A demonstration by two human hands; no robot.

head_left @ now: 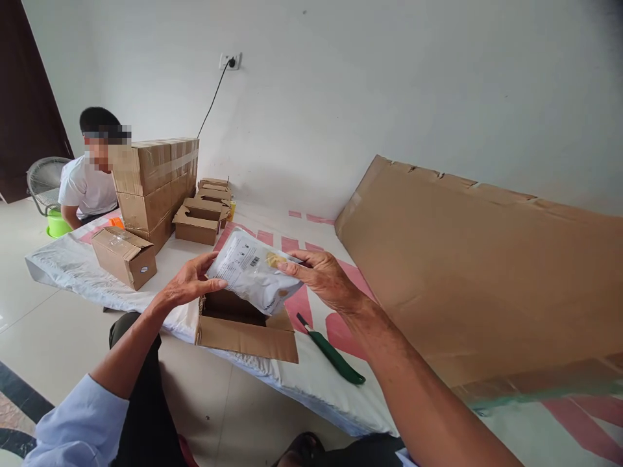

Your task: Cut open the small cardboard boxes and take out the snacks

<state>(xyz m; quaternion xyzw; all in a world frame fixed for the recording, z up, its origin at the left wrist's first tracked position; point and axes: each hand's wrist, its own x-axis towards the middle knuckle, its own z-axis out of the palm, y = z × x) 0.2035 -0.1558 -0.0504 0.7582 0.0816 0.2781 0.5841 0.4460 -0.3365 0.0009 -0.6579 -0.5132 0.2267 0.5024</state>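
A white printed pouch (250, 272) with a barcode and a yellowish picture is held up between my two hands. My left hand (192, 280) grips its left end, thumb on the near side. At the right end, my right hand (324, 275) pinches it with the thumb on top. Just beneath the pouch stands an open cardboard box (243, 334), its near flap folded outward; the pouch hides much of its dark inside. To the right of the box, below my right hand, a knife with a dark green handle (335, 357) lies on the cloth.
Stacked taped boxes (160, 188), a single closed carton (124, 256) and several open boxes (197, 220) stand on the cloth-covered surface (170, 318). A large cardboard sheet (477, 279) leans against the wall at right. Another person (90, 178) sits behind the stack, near a fan (46, 185).
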